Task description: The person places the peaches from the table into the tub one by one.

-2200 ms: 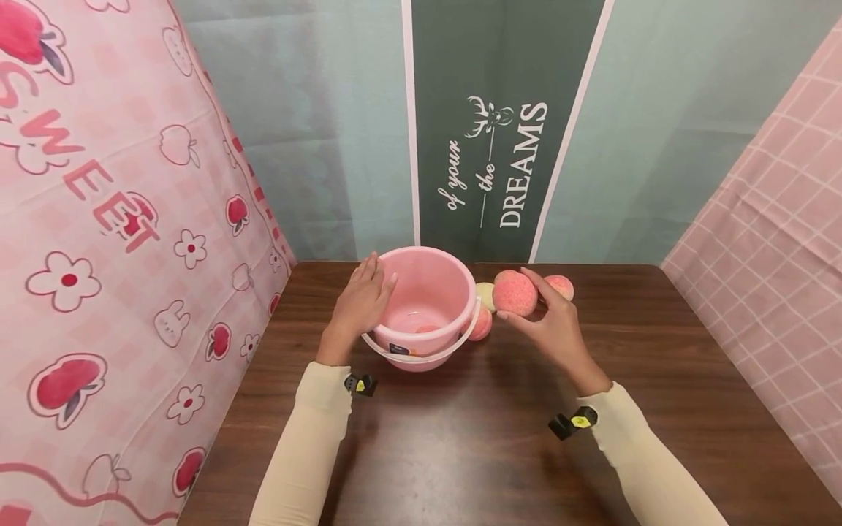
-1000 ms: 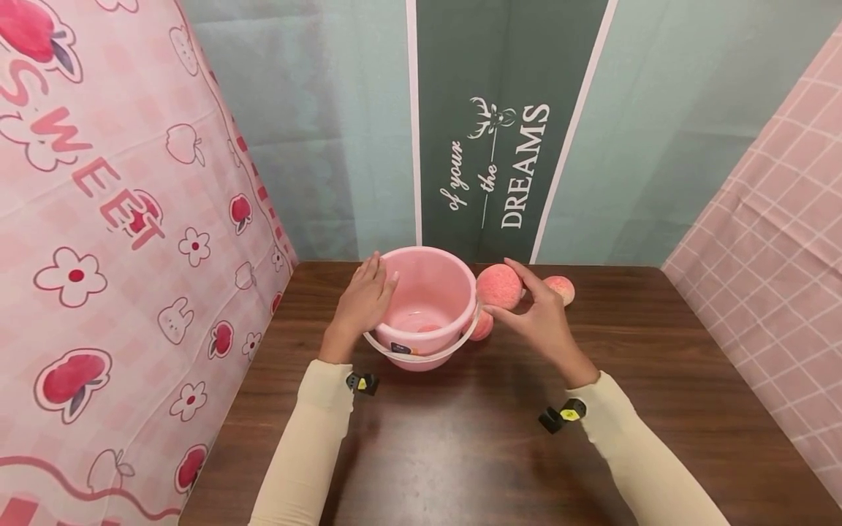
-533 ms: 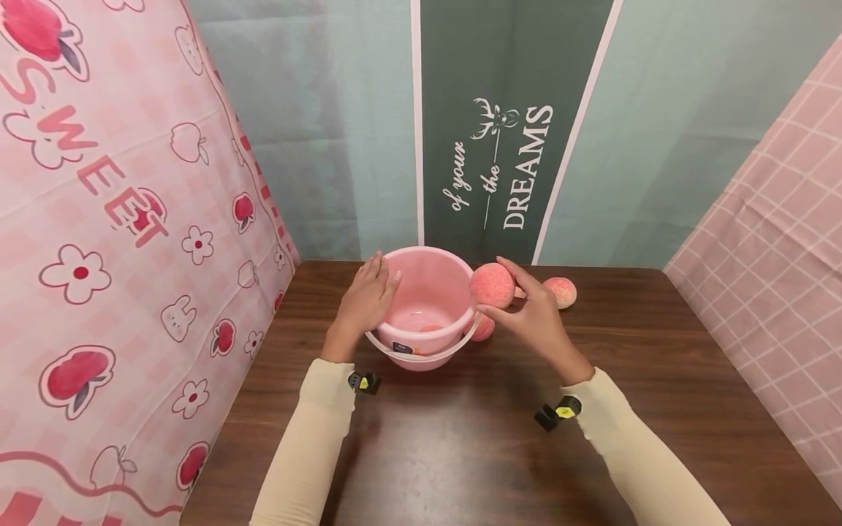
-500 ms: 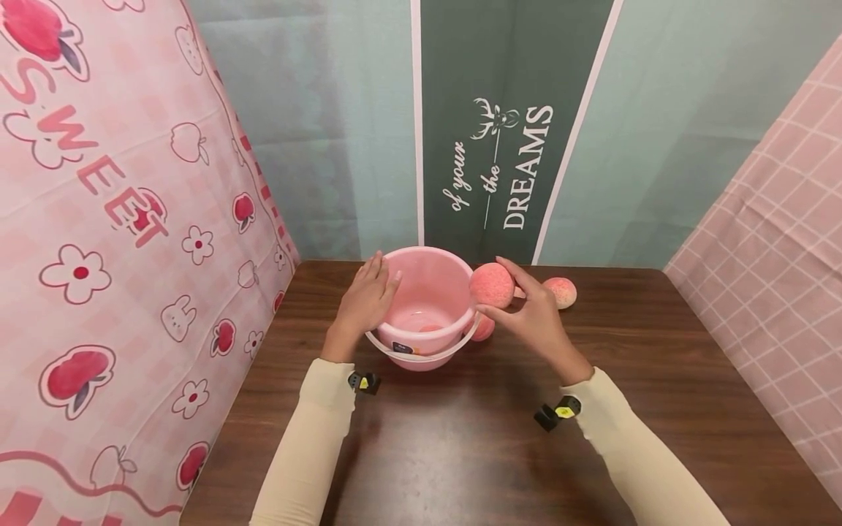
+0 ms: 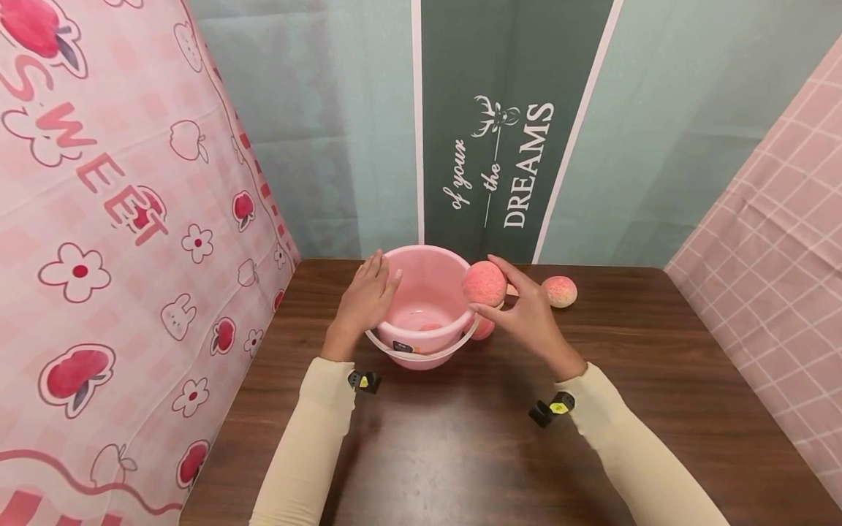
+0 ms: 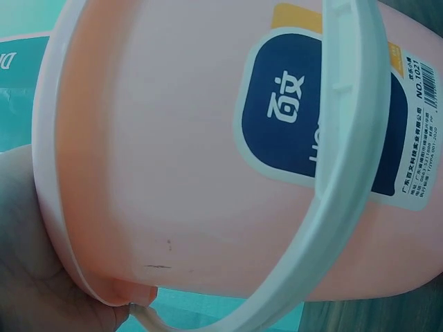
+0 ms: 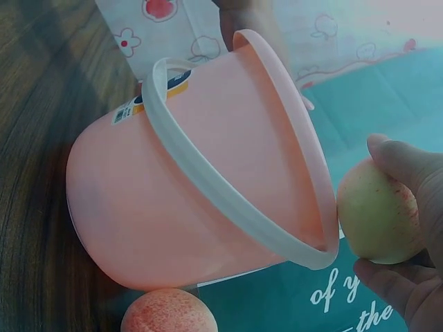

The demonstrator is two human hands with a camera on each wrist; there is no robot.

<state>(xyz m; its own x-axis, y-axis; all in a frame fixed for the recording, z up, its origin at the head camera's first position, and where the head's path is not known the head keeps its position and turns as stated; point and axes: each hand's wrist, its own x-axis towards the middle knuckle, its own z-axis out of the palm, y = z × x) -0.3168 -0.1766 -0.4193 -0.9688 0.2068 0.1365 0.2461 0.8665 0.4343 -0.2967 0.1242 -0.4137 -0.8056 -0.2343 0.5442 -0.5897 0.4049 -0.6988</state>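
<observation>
A pink bucket (image 5: 430,292) with a white handle (image 6: 349,138) stands upright near the table's back edge. My left hand (image 5: 365,296) rests at its left rim, fingers straight, thumb reaching over the opening. With thumb and fingers, my right hand (image 5: 529,310) holds a peach (image 5: 484,284) at the height of the right rim. The right wrist view shows this peach (image 7: 377,211) yellow-green on one side, right at the rim; I cannot tell whether they touch. A reddish patch shows on the bucket's bottom; what it is, I cannot tell.
Another peach (image 5: 482,328) lies against the bucket's lower right side. One more peach (image 5: 560,291) sits farther right on the brown wooden table (image 5: 421,446). Something pale pink is mostly hidden behind the right hand. Printed cloths hang at the back and both sides.
My right hand has carried the peach leftward, from above the other peaches to the bucket's right rim. The left hand has stayed on the bucket.
</observation>
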